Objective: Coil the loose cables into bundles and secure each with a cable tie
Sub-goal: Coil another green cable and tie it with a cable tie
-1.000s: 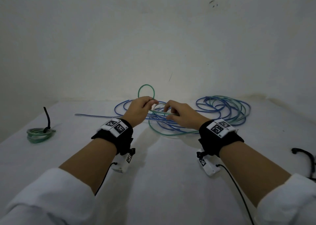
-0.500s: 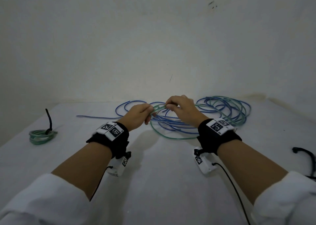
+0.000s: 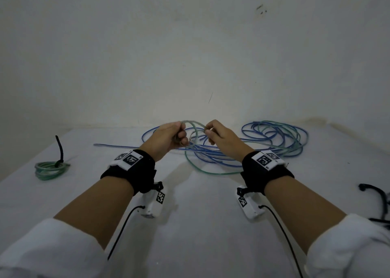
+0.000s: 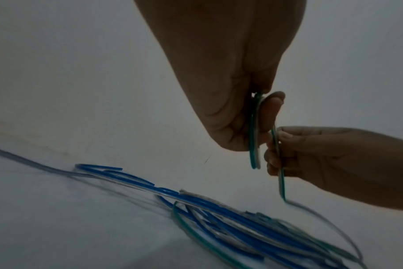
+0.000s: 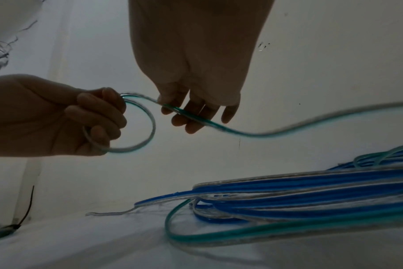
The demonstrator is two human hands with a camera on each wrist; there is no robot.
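My left hand (image 3: 179,135) (image 4: 258,127) (image 5: 99,120) grips a small loop of the green cable (image 3: 193,124) (image 5: 147,127) (image 4: 253,149), raised above the table. My right hand (image 3: 207,131) (image 5: 191,112) (image 4: 278,145) pinches the same green cable just right of that loop; from there the cable trails down to the right. Loose blue cable (image 3: 213,153) (image 5: 288,193) (image 4: 219,205) and more green cable lie tangled on the white table (image 3: 200,225) beneath and beyond both hands.
A coiled green bundle (image 3: 49,169) with a black cable tie (image 3: 60,151) standing up from it lies at the far left. Black cable ties (image 3: 377,195) lie at the right edge. A white wall (image 3: 190,55) closes the back of the table.
Both hands have lifted from the table and moved slightly apart. The upright green loop seen one second ago is now gathered into my left hand as a small coil.
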